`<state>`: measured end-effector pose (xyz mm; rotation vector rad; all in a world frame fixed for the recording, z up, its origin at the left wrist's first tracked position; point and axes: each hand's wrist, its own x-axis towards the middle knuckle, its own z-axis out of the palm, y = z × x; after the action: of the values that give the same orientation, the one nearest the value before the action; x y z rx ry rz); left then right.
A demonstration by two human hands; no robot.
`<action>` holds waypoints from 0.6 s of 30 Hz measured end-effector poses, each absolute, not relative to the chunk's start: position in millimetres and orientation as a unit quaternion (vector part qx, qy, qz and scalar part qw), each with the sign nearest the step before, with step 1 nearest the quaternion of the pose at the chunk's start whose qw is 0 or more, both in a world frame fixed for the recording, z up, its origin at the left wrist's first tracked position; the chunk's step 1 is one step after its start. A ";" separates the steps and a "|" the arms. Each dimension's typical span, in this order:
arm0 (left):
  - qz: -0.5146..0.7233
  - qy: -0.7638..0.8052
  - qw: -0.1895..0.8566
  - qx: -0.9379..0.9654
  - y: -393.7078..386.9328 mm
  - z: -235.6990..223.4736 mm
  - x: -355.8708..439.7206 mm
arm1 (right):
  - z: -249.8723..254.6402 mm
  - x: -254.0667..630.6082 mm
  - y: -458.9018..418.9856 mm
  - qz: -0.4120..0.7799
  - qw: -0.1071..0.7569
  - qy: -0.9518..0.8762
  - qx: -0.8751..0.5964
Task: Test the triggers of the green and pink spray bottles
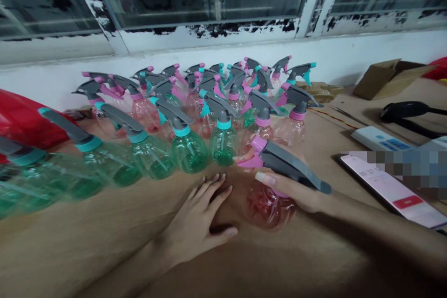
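R hand (296,193) grips the neck of a round, see-through pink plastic spray bottle (267,209) w/ grey head & pink nozzle, trigger and collar; thumb lies across the front nr the collar. Bottle's at front of the brown desk (122,235), slightly R of centre; can't tell if its base touches. L hand (195,221) is open & relaxed, palm down at the desk just L of that bottle, fingers spread fwd.

Ahead, a row of see-through green plastic spray bottles w/ teal collars (150,158) runs from L edge to centre. Behind: a cluster of pink & green spray bottles w/ grey heads (192,104), nr the white wall (331,58). To R: lit smartphone (370,172), partly pixelated, nr a white plastic device w/ blue buttons (382,139); open brown cardboard box (387,79) at back.
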<state>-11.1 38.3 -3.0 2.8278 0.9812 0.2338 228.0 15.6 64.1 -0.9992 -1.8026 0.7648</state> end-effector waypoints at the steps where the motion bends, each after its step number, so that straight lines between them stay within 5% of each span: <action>1: 0.077 0.327 0.072 0.939 38.2 -3.1 -11.1 | 63.8 228.1 15.6 0.314 0.453 -0.732 -0.401; 18: 0.080 0.328 0.077 0.938 38.4 -4.8 -11.4 | 62.4 228.7 17.6 0.313 0.455 -0.729 -0.404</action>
<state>-11.4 38.4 -4.8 2.8114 0.9841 0.2393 228.7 17.6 62.4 -0.9960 -1.7978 0.7731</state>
